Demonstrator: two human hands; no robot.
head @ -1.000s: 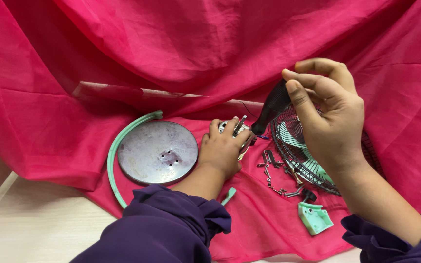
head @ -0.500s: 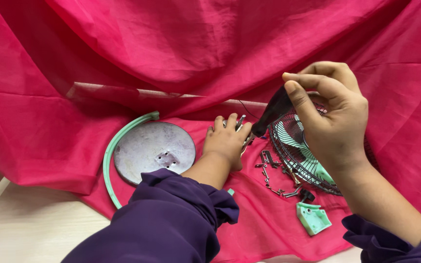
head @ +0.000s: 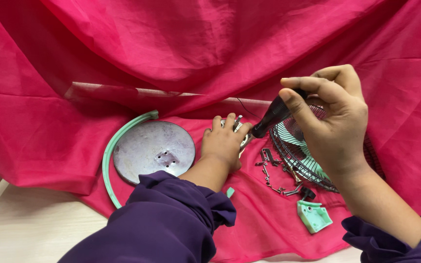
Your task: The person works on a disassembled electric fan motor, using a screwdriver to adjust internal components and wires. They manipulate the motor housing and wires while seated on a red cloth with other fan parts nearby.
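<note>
Pink cloth, right hand still pinching screwdriver, left hand still clasping metal part.

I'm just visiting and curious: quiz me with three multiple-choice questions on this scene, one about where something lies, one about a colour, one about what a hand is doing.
1. Where does the round metal disc lie relative to the left hand?
A. To its left
B. To its right
C. On top of it

2. What colour is the cloth under the parts?
A. Blue
B. Pink-red
C. White

3. What is the right hand doing?
A. Resting flat and empty
B. Gripping a dark-handled tool
C. Lifting the wire fan grille

Answers:
1. A, the disc sits left of the left hand, inside the curve of a green ring.
2. B, the draped cloth is pink-red all over.
3. B, its fingers close round the dark-handled tool, whose tip points at the small metal part under the left hand; the wire fan grille lies on the cloth.
</note>
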